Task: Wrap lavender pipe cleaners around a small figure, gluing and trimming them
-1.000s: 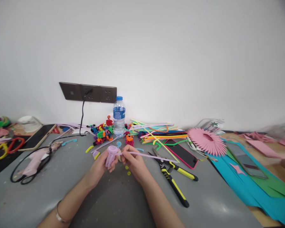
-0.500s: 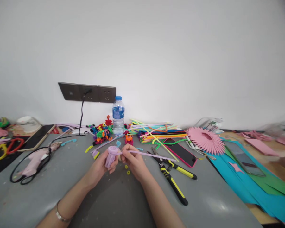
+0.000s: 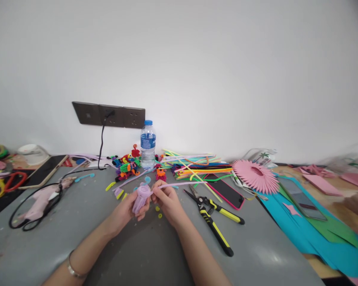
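My left hand [image 3: 130, 208] is closed around a lilac figure of coiled pipe cleaner [image 3: 141, 195], its round coiled top facing up. Beside it, my right hand [image 3: 167, 202] pinches a lilac pipe cleaner [image 3: 185, 184] close to the figure; the long free end sticks out to the right. Whether this strand is joined to the figure is hidden by the fingers. Small yellow rings [image 3: 160, 215] lie on the grey table just below my right hand. A light-blue curl [image 3: 147, 180] lies behind the figure.
Pliers [image 3: 216, 226] with yellow-black handles and a phone [image 3: 226, 191] lie right, before a pipe-cleaner bundle [image 3: 203, 169]. A water bottle [image 3: 148, 149] stands behind colourful figures [image 3: 127, 165]. A corded pink glue gun [image 3: 40, 202] lies left. Another person's hand [image 3: 356, 208] is at far right.
The free end of the lilac strand has swung upward and now looks shorter. The figure has turned slightly in my left hand. The whole view has shifted a little.
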`<state>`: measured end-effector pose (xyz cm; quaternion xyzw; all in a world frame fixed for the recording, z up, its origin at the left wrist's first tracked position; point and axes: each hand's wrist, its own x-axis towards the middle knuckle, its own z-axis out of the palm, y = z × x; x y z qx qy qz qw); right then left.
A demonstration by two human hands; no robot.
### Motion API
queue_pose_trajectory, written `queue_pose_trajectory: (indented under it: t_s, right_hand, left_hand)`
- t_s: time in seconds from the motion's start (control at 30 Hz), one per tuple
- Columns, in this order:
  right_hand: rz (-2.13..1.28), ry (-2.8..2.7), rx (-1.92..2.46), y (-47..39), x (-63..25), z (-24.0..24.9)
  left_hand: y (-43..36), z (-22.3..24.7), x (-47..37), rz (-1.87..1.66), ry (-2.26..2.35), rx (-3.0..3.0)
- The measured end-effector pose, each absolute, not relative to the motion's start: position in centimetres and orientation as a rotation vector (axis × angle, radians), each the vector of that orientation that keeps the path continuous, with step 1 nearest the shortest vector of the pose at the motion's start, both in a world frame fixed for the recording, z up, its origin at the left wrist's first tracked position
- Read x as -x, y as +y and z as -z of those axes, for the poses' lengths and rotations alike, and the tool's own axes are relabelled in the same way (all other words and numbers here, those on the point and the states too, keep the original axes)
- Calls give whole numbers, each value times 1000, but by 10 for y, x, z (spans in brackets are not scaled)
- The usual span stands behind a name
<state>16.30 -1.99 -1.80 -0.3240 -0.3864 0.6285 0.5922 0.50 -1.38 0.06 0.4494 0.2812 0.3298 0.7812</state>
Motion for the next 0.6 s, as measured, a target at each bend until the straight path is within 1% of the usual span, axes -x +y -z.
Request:
queue_pose_trajectory:
  t_s: [0.6]
  right_hand:
    - [-1527,-935,727,-21,-162,17]
  left_hand:
    - [-17,-2,-5,-694,582,-1021]
